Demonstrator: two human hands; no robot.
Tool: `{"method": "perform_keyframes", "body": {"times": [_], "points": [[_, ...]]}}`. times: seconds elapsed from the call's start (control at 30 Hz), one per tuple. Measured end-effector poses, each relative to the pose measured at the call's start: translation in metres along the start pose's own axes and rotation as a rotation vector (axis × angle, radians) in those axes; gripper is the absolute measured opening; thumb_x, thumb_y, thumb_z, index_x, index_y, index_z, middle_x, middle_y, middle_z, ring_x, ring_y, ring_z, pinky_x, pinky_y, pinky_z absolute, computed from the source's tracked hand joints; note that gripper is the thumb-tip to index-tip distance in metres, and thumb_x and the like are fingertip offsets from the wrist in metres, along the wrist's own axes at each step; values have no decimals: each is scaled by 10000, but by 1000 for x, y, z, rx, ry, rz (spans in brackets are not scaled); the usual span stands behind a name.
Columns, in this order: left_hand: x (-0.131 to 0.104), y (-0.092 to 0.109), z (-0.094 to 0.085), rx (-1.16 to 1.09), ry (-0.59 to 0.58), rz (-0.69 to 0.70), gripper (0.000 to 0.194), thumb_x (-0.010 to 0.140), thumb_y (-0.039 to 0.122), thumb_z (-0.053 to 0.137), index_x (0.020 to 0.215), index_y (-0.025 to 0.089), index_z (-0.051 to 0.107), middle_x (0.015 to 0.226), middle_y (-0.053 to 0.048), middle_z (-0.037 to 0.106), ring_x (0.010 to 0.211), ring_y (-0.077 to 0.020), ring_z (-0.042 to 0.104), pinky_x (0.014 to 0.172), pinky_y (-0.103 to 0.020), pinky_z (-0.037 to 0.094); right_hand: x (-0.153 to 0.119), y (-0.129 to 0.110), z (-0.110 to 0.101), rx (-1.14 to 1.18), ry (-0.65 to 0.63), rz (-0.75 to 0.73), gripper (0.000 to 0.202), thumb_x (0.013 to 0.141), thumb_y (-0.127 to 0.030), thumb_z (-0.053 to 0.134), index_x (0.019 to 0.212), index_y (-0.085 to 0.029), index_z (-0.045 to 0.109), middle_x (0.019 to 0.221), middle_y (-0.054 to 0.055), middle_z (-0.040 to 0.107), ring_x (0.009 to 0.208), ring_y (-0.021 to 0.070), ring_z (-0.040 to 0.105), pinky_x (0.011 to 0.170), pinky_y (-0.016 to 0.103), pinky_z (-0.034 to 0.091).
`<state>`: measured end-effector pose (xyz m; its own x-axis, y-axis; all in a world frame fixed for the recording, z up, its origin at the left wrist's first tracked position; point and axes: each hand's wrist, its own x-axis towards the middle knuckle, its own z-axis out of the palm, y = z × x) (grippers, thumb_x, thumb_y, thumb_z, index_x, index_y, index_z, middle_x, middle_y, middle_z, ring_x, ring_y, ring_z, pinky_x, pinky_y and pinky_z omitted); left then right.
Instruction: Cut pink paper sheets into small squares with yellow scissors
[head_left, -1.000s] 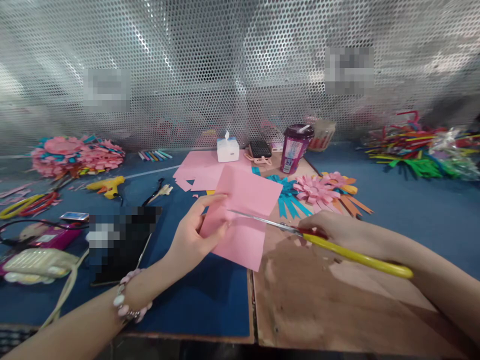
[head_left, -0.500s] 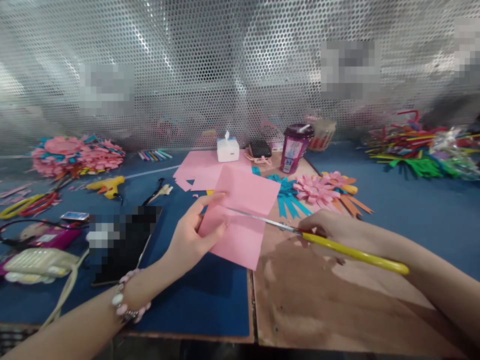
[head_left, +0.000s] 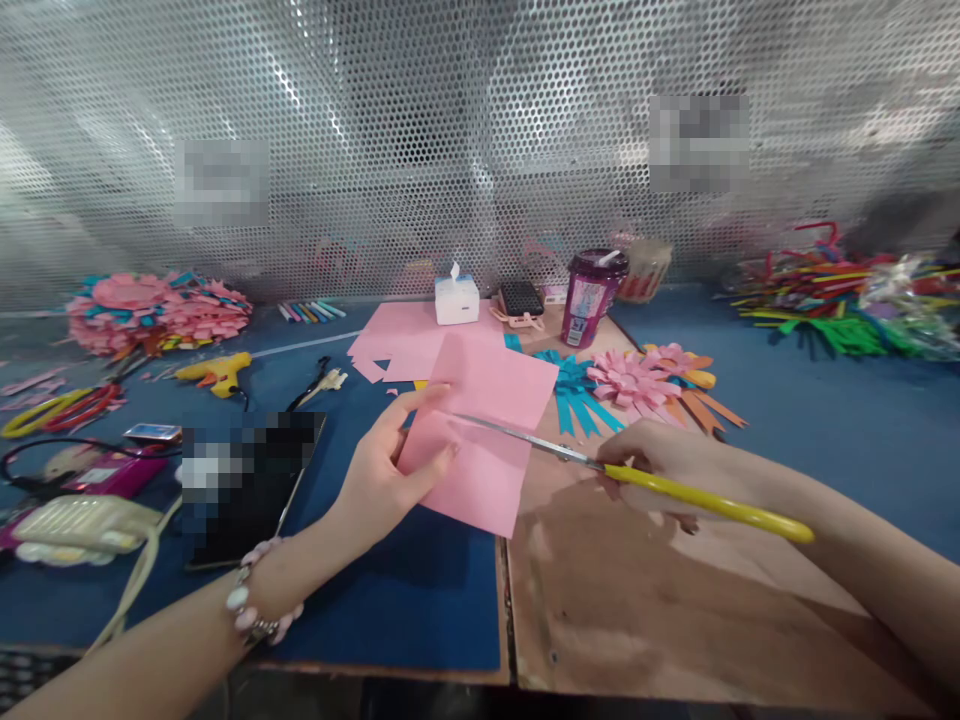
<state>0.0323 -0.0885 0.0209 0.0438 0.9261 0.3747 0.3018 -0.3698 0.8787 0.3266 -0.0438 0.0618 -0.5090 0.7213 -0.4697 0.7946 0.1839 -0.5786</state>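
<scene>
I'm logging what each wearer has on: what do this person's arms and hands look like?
The left hand and right hand wear no gloves, and no sleeves show. Around the left wrist is a bracelet of round beads, pale pink and white, with some silvery pieces. No bracelet or watch shows on the right wrist.

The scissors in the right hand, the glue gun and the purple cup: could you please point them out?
Scissors [head_left: 645, 479], head view: upper part of the yellow handle.
Glue gun [head_left: 220, 370], head view: its yellow body.
Purple cup [head_left: 589, 303], head view: its printed side.
</scene>
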Motion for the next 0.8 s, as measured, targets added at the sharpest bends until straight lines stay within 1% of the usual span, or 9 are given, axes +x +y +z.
{"method": "perform_keyframes", "body": {"times": [0.07,0.17,0.23,0.3,0.37,0.43,0.5,0.67,0.8], "points": [[1,0,0,-41,5,-10,567,799,241,680,1331,250,485,1413,-79,502,1084,-218,631,784,-266,586,0,2,0,26,-13,-8,83,712,-213,502,729,-166,568,562,-41,540,380,103,567,349,188,461],[1,2,0,-103,2,20,661,794,211,681,1398,253,416,1481,-91,423,1203,-239,567,861,-283,574,1,5,0,74,-47,-23,66,706,-215,509,714,-169,555,499,-57,521,364,94,546,370,193,478],[2,3,0,-134,-4,43,676,797,195,676,1411,256,401,1491,-93,409,1260,-243,521,916,-295,554,1,7,0,100,-63,-20,62,708,-219,504,696,-171,542,462,-66,499,350,87,526,379,195,485],[1,3,-1,-148,1,56,656,795,189,677,1397,254,424,1483,-92,421,1272,-242,511,954,-305,534,2,9,1,110,-66,-19,64,702,-226,514,698,-170,546,467,-63,509,352,86,525,375,196,484],[0,3,-1,-144,11,55,626,795,196,679,1375,254,451,1474,-91,432,1205,-236,567,923,-306,550,2,11,1,110,-59,-13,80,692,-232,528,718,-167,564,498,-54,538,366,90,538,371,200,489],[-1,2,-1,-124,14,34,599,799,214,675,1358,261,466,1468,-92,439,1062,-216,646,811,-293,589,2,12,2,107,-53,-11,104,689,-241,541,748,-165,581,506,-53,546,374,94,548,370,199,489],[-2,1,-1,-106,13,19,582,805,224,669,1351,266,472,1457,-90,452,966,-193,671,746,-279,594,2,11,2,98,-45,-7,128,699,-250,542,781,-166,591,494,-57,540,367,96,548,374,199,485],[-3,1,-2,-49,22,42,558,805,212,660,1336,258,494,1441,-83,465,1082,-208,619,843,-283,559,0,5,2,84,-46,-5,153,723,-274,528,812,-166,590,515,-41,571,363,107,566,380,204,472],[-2,2,-2,-36,20,36,563,805,225,655,1342,250,488,1436,-91,469,1038,-205,635,822,-296,565,-1,3,2,58,-38,0,130,692,-223,520,792,-169,584,534,-37,582,356,106,561,368,204,458]]}}
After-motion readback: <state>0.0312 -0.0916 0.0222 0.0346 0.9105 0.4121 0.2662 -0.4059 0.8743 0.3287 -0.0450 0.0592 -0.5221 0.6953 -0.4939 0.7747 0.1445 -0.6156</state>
